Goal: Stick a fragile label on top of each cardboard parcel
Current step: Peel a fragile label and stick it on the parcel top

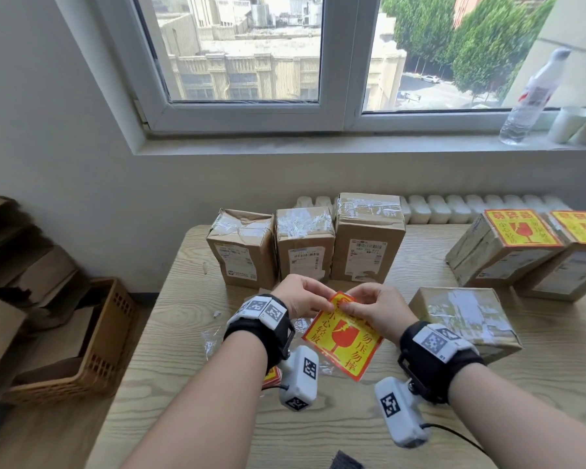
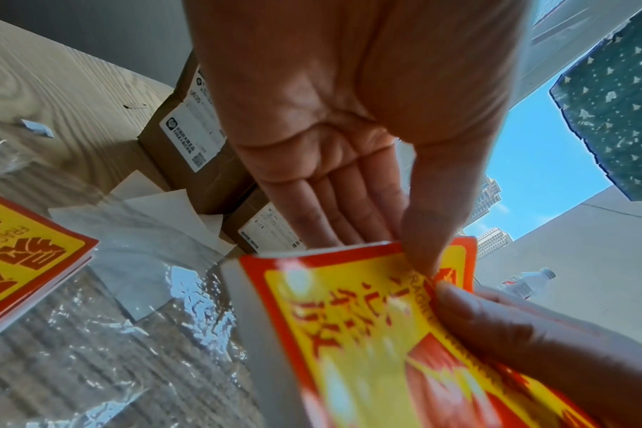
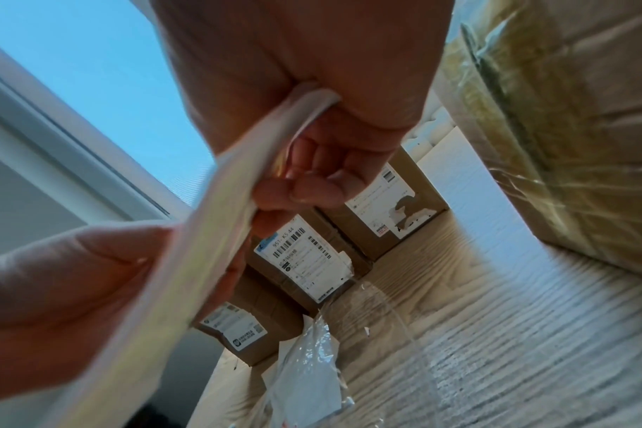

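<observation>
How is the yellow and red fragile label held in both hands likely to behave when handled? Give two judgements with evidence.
Probably floppy: the fragile label bows between the left hand and right hand, which pinch its top edge. Probably very light: fingertip pinches alone carry it above the table. Once peeled, it is likely to cling to fingers.

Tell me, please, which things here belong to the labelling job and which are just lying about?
Part of the job:
fragile label, pinched by both hands
spare labels
three unlabelled parcels
near parcel
two labelled parcels

Just lying about:
water bottle
wicker basket
plastic wrap
</observation>
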Motion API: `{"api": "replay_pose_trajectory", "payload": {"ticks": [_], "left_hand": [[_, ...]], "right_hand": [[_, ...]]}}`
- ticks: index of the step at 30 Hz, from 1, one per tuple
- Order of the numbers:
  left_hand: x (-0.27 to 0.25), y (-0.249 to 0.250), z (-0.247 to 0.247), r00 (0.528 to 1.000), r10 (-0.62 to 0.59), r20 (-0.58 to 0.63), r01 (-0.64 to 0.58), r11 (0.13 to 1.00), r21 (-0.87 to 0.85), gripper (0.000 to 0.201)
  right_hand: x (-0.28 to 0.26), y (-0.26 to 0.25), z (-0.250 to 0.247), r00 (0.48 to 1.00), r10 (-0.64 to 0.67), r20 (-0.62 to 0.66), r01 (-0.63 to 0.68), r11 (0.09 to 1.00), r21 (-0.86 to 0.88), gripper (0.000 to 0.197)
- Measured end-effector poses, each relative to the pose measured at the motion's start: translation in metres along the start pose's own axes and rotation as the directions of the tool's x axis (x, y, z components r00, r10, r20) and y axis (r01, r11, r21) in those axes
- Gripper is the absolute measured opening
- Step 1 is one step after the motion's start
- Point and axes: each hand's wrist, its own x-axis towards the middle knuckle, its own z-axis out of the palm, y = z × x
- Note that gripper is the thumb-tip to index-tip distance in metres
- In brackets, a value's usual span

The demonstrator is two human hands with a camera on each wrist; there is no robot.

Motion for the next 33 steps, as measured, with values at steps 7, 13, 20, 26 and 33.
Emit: {"api": "replay_pose_trajectory", "payload": {"ticks": [7, 13, 20, 26, 33], "left_hand": [[0.002, 0.002, -0.001, 0.999, -0.016, -0.044, 0.016, 1.000, -0.015, 0.017], [0.000, 0.005, 0.000, 0.999, 0.004, -0.041, -0.005, 0.999, -0.032, 0.020], [0.000, 0.007, 0.002, 0.999, -0.033, -0.023, 0.032, 0.999, -0.042, 0.019], [-0.002, 0.009, -0.001, 1.000, -0.027, -0.015, 0.026, 0.999, -0.033, 0.037], [-0.002, 0.003, -0.005, 0.998, 0.053, -0.027, -0.054, 0.999, -0.007, 0.021]], "right_hand": [[0.002, -0.008, -0.002, 0.996, -0.090, -0.028, 0.085, 0.987, -0.136, 0.014], [0.006, -0.008, -0.004, 0.993, -0.110, -0.034, 0.104, 0.982, -0.158, 0.014], [0.009, -0.007, -0.001, 0.993, -0.112, -0.029, 0.107, 0.983, -0.148, 0.018], [0.010, -0.009, -0.001, 0.994, -0.097, -0.057, 0.091, 0.991, -0.098, 0.020], [0.013, -0.010, 0.000, 0.993, -0.107, -0.046, 0.103, 0.991, -0.090, 0.022]]}}
